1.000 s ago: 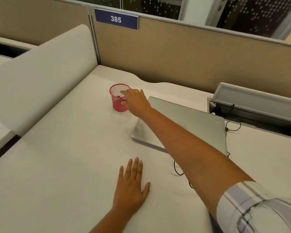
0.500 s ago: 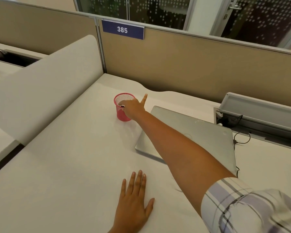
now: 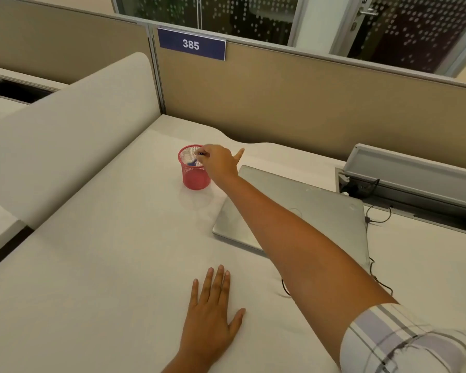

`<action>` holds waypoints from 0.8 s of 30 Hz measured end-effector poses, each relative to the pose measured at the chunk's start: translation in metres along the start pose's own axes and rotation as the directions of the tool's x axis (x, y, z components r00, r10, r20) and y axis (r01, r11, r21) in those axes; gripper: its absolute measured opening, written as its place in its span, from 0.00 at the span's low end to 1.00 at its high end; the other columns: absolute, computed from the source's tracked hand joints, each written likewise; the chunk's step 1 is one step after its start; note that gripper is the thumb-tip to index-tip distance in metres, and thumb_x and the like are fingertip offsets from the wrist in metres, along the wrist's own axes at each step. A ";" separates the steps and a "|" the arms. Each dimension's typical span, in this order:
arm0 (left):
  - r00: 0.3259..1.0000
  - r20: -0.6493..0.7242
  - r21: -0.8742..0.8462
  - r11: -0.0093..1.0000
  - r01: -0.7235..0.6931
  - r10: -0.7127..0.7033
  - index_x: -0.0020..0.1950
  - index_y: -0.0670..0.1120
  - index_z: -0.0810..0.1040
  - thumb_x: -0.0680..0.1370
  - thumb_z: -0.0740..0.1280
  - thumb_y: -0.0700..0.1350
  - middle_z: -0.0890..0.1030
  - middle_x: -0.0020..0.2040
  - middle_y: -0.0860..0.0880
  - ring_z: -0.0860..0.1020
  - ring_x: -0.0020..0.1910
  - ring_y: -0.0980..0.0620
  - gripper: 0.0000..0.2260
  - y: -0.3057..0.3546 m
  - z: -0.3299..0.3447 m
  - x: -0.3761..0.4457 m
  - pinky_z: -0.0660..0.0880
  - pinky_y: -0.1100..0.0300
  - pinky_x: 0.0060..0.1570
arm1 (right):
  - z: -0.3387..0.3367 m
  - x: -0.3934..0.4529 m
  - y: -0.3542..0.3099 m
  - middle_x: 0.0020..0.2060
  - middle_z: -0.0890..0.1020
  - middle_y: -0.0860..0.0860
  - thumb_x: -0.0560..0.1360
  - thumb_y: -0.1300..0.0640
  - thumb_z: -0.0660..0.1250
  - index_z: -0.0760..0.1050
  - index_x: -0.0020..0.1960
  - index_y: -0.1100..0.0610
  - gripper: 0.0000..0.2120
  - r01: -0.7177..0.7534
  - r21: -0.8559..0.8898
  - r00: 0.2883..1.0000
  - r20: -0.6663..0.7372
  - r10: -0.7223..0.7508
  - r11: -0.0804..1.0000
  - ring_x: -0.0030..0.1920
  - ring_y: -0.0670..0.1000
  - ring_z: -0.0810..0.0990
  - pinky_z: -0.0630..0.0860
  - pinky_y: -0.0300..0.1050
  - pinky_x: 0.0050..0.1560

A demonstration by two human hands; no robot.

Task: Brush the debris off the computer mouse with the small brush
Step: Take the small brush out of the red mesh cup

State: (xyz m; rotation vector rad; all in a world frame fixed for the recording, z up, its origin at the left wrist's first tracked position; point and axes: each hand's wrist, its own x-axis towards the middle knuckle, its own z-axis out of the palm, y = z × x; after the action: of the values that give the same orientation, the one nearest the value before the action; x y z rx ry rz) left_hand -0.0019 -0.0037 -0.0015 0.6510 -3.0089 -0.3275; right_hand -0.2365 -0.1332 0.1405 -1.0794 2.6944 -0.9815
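Step in hand: the brush is being fetched; the brushing itself is not yet begun.

Right hand (image 3: 219,162): it is stretched far across the desk (image 3: 105,251) and placed over the rim of the red mesh cup (image 3: 193,175). The thumb and first fingers are pinched together above the opening, and the little finger is stuck out to the side.

Brush (image 3: 195,160): a small blue thing is seen inside the cup, leaned against the wall, with its upper end at the pinched fingertips. It is probably the handle of the small brush, but the view is too small for the bristles to be told.

Grip: the pinch is narrow and appears closed on the top of the blue handle.

Left hand (image 3: 211,313): it is laid flat on the desk, fingers spread, and nothing is held by it.

Mouse: it is not seen on the desk. A black cable (image 3: 285,288) is seen from under the right forearm, near the closed laptop (image 3: 315,211), so the mouse is perhaps hidden there.

Next move: the brush must be lifted straight up, clear of the rim, so that the light cup is not tipped over. After this the mouse must be found and the brush carried to it.
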 end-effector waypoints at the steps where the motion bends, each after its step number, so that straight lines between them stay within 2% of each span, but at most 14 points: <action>1: 1.000 -0.001 -0.004 1.000 -0.001 0.001 0.72 0.42 0.62 0.76 0.49 0.62 0.62 0.72 0.46 0.50 0.72 0.49 0.31 0.000 0.000 0.000 0.50 0.49 0.66 | -0.007 -0.005 0.001 0.49 0.83 0.51 0.77 0.52 0.61 0.79 0.53 0.52 0.10 0.013 0.056 0.999 -0.039 -0.011 0.998 0.55 0.52 0.77 0.39 0.63 0.68; 3: 1.000 0.001 -0.014 1.000 -0.009 0.009 0.72 0.42 0.61 0.76 0.51 0.62 0.62 0.72 0.45 0.52 0.73 0.47 0.32 0.000 0.000 -0.001 0.49 0.49 0.67 | -0.023 -0.019 0.003 0.47 0.84 0.50 0.77 0.54 0.63 0.80 0.51 0.53 0.09 0.043 0.215 0.993 -0.119 -0.018 0.976 0.50 0.51 0.78 0.55 0.59 0.68; 4: 1.000 0.002 -0.013 1.000 -0.015 0.015 0.72 0.42 0.60 0.76 0.50 0.62 0.61 0.72 0.45 0.54 0.73 0.46 0.32 0.000 0.000 -0.002 0.49 0.48 0.67 | -0.032 -0.027 0.006 0.47 0.84 0.51 0.76 0.56 0.64 0.80 0.51 0.55 0.08 0.045 0.308 0.989 -0.147 0.001 0.950 0.48 0.51 0.79 0.67 0.53 0.62; 5: 1.000 0.006 -0.012 1.000 -0.020 0.020 0.72 0.42 0.60 0.76 0.49 0.62 0.61 0.72 0.45 0.57 0.72 0.45 0.32 0.000 0.000 -0.002 0.48 0.48 0.67 | -0.042 -0.036 0.010 0.47 0.84 0.53 0.75 0.57 0.65 0.80 0.52 0.58 0.09 0.031 0.387 0.987 -0.155 0.031 0.922 0.46 0.50 0.79 0.74 0.43 0.53; 6: 1.000 0.012 -0.012 1.000 -0.022 0.022 0.72 0.42 0.60 0.76 0.48 0.63 0.61 0.72 0.45 0.58 0.72 0.44 0.32 0.000 0.000 -0.002 0.48 0.49 0.67 | -0.053 -0.047 0.016 0.47 0.84 0.54 0.75 0.58 0.65 0.80 0.52 0.59 0.09 0.013 0.436 0.987 -0.148 0.058 0.900 0.45 0.50 0.79 0.74 0.35 0.45; 7: 1.000 0.015 -0.016 1.000 -0.021 0.021 0.72 0.41 0.60 0.77 0.46 0.63 0.61 0.72 0.45 0.59 0.71 0.44 0.33 0.000 0.000 -0.001 0.47 0.49 0.68 | -0.064 -0.059 0.025 0.47 0.84 0.55 0.75 0.59 0.66 0.80 0.52 0.60 0.09 -0.008 0.463 0.987 -0.137 0.081 0.886 0.44 0.49 0.79 0.73 0.32 0.41; 8: 1.000 0.013 -0.021 1.000 -0.018 0.018 0.72 0.41 0.60 0.77 0.44 0.63 0.61 0.73 0.44 0.58 0.71 0.43 0.33 0.000 -0.001 -0.001 0.46 0.49 0.68 | -0.077 -0.072 0.035 0.46 0.84 0.56 0.75 0.59 0.66 0.80 0.52 0.60 0.09 -0.030 0.490 0.986 -0.127 0.105 0.871 0.43 0.48 0.78 0.73 0.32 0.42; 11: 1.000 0.005 -0.013 1.000 -0.023 0.023 0.74 0.42 0.55 0.74 0.36 0.66 0.55 0.74 0.46 0.50 0.73 0.46 0.37 -0.001 -0.001 -0.001 0.42 0.50 0.70 | -0.119 -0.121 0.069 0.43 0.83 0.58 0.75 0.60 0.65 0.79 0.53 0.62 0.09 -0.076 0.567 0.971 -0.146 0.190 0.820 0.43 0.51 0.80 0.76 0.43 0.48; 12: 1.000 -0.003 -0.005 1.000 -0.030 0.030 0.74 0.42 0.53 0.73 0.33 0.67 0.53 0.75 0.46 0.48 0.74 0.47 0.39 -0.001 -0.001 -0.001 0.42 0.49 0.70 | -0.133 -0.141 0.079 0.43 0.83 0.57 0.75 0.60 0.65 0.79 0.53 0.62 0.09 -0.093 0.574 0.961 -0.160 0.224 0.813 0.43 0.51 0.80 0.76 0.42 0.47; 15: 0.999 -0.007 0.011 0.999 -0.033 0.033 0.74 0.43 0.52 0.70 0.28 0.68 0.53 0.75 0.48 0.48 0.74 0.48 0.42 0.000 -0.001 -0.004 0.45 0.47 0.70 | -0.169 -0.203 0.109 0.40 0.82 0.52 0.76 0.57 0.65 0.78 0.53 0.59 0.09 -0.182 0.574 0.920 -0.187 0.344 0.799 0.37 0.43 0.79 0.75 0.30 0.37; 16: 1.000 -0.005 0.018 0.999 -0.027 0.027 0.74 0.43 0.52 0.69 0.27 0.68 0.53 0.75 0.48 0.48 0.74 0.48 0.43 0.001 -0.001 -0.005 0.45 0.47 0.70 | -0.178 -0.224 0.120 0.39 0.82 0.50 0.76 0.56 0.64 0.77 0.52 0.58 0.08 -0.217 0.578 0.901 -0.192 0.389 0.786 0.36 0.42 0.79 0.75 0.30 0.37; 19: 1.000 0.018 -0.009 1.000 -0.019 0.020 0.75 0.43 0.49 0.67 0.26 0.69 0.51 0.75 0.48 0.46 0.74 0.48 0.46 0.003 0.000 -0.013 0.45 0.49 0.71 | -0.197 -0.284 0.154 0.37 0.82 0.49 0.76 0.56 0.64 0.76 0.50 0.58 0.06 -0.323 0.638 0.805 -0.204 0.558 0.699 0.37 0.45 0.79 0.77 0.38 0.41; 22: 0.997 0.053 0.044 0.997 -0.057 0.055 0.75 0.44 0.44 0.65 0.23 0.69 0.47 0.76 0.49 0.43 0.74 0.50 0.46 0.005 0.001 -0.023 0.44 0.51 0.71 | -0.205 -0.339 0.188 0.39 0.83 0.52 0.76 0.57 0.64 0.75 0.46 0.57 0.03 -0.366 0.763 0.667 -0.183 0.722 0.532 0.40 0.48 0.80 0.78 0.44 0.46; 24: 0.992 0.083 0.055 0.993 -0.104 0.100 0.75 0.44 0.45 0.65 0.24 0.70 0.47 0.76 0.49 0.44 0.74 0.50 0.46 0.004 0.001 -0.031 0.44 0.50 0.71 | -0.202 -0.372 0.209 0.40 0.83 0.53 0.76 0.59 0.64 0.74 0.46 0.58 0.02 -0.371 0.814 0.594 -0.162 0.788 0.447 0.42 0.49 0.81 0.77 0.46 0.48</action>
State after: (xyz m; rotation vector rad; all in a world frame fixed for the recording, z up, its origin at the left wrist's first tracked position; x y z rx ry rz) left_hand 0.0243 0.0132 -0.0015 0.4971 -3.1247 -0.2660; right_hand -0.1415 0.3292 0.1188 0.4101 2.2103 -2.0709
